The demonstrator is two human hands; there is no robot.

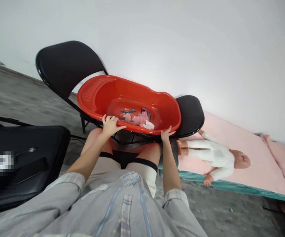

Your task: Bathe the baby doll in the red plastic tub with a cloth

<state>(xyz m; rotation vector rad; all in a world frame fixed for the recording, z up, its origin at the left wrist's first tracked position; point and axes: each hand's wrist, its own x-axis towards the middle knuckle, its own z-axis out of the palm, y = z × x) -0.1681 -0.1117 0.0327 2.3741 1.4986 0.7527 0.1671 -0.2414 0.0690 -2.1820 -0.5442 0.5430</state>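
Note:
A red baby bathtub rests across two black folding chairs in front of my knees. My left hand grips its near rim left of the middle, fingers curled over the edge and thumb stretched along the outside. Farther right on the same rim is my right hand, with its thumb on top and the other fingers partly hidden below. Printed pictures show on the tub's floor. A small white crumpled cloth lies inside, against the near wall.
The black chairs stand along a white wall. To the right, a baby doll in white clothes lies on a bed with a pink cover. At the left is a black padded seat, partly blurred out.

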